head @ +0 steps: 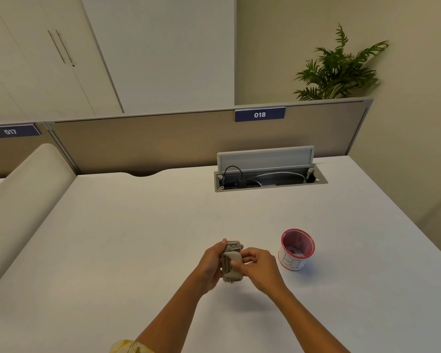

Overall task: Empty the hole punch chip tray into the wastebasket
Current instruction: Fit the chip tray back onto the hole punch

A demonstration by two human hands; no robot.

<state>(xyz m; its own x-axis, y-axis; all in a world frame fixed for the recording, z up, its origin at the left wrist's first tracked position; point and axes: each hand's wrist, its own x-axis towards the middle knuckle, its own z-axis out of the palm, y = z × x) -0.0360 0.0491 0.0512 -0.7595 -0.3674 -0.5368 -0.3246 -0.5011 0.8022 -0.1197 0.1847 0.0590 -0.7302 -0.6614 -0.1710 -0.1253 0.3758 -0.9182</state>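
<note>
A small grey hole punch [231, 261] is held upright just above the white desk [138, 238], between both hands. My left hand [211, 263] wraps its left side and back. My right hand [259, 270] pinches its right side with fingers and thumb on the handle. To the right of my hands stands the wastebasket [298, 248], a small white cup with a red rim and letters drawn on its side; some scraps lie inside. The chip tray cannot be made out from here.
An open cable hatch [270, 171] with wires sits at the back of the desk. A beige divider panel [163, 143] with number plates 017 and 018 runs behind. A padded chair back [23, 200] is on the left, a plant [339, 70] at far right.
</note>
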